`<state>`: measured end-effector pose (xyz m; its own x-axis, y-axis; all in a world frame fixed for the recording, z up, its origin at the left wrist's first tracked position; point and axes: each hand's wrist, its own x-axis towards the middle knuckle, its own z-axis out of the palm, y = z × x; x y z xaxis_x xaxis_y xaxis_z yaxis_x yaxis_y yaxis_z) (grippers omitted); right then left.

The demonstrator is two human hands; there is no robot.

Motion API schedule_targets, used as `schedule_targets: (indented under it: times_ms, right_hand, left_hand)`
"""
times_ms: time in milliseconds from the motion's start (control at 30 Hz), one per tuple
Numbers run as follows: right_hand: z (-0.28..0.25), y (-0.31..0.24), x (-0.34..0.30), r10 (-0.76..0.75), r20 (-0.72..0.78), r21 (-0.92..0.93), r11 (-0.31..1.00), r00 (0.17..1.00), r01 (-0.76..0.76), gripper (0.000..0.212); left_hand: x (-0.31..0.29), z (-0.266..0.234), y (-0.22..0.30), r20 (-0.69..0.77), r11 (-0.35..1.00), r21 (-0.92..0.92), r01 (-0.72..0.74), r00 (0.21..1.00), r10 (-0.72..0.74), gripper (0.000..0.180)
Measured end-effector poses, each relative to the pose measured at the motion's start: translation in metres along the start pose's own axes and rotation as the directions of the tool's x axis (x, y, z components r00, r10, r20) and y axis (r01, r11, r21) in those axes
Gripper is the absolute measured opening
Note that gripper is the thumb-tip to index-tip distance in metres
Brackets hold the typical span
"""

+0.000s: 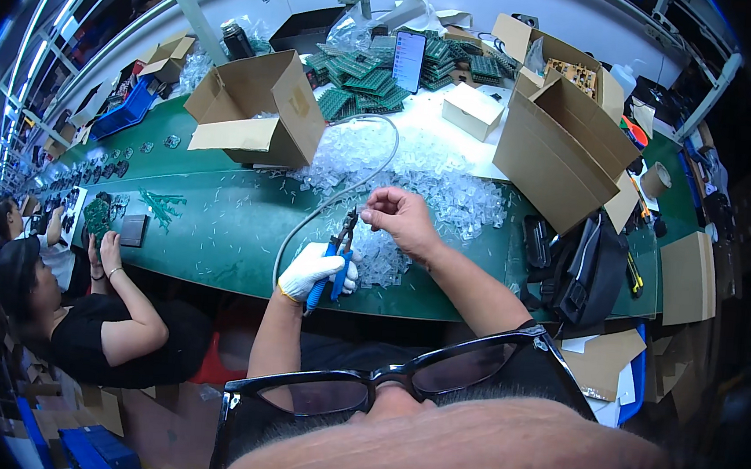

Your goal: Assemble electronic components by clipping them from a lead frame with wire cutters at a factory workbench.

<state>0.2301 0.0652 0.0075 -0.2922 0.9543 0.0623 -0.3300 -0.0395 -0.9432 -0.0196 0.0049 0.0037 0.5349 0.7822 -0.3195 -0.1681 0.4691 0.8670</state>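
Note:
My left hand (309, 272), in a white glove, is closed around the blue handles of a pair of cutting pliers (346, 232). The jaws point up and away from me. Just right of the jaw tips, my bare right hand (404, 224) is held in a pinch; whatever sits between the fingertips is too small to make out. Below and beyond both hands spreads a loose heap of small clear plastic pieces (458, 197) on the green bench mat (218, 213). A grey cord (306, 222) curves over the heap and down past my left wrist.
Open cardboard boxes stand left (257, 115) and right (558, 152) of the heap. Behind lie stacked green circuit boards (361, 83), a phone (408, 61) and a small white box (473, 110). A black bag (589, 269) lies at right. A co-worker (113, 320) handles green parts at left.

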Motion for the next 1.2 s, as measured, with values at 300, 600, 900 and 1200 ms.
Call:
schedule_targets:
  times_ms: [300, 600, 900, 1200]
  right_hand:
    - [0.008, -0.001, -0.006, -0.103, -0.110, -0.303, 0.951, 0.989, 0.065, 0.017]
    - [0.003, -0.001, -0.003, -0.111, -0.093, -0.333, 0.940, 0.989, 0.074, 0.014]
    - [-0.012, -0.005, 0.001, -0.010, 0.030, -0.627, 0.779, 1.000, 0.027, 0.026]
    - [-0.015, 0.006, 0.006, 0.005, 0.054, -0.461, 0.887, 0.999, 0.021, 0.023]
  left_hand:
    - [0.001, -0.001, 0.000, -0.019, 1.000, 0.028, 0.007, 1.000, -0.006, 0.056]
    - [-0.004, 0.016, 0.011, -0.181, 0.974, 0.214, 0.077, 0.983, -0.038, 0.038]
    - [0.001, -0.002, -0.006, 0.015, 0.992, -0.079, -0.095, 0.995, 0.096, 0.059]
    - [0.003, -0.005, -0.007, 0.005, 0.994, -0.089, -0.071, 0.997, 0.072, 0.066]
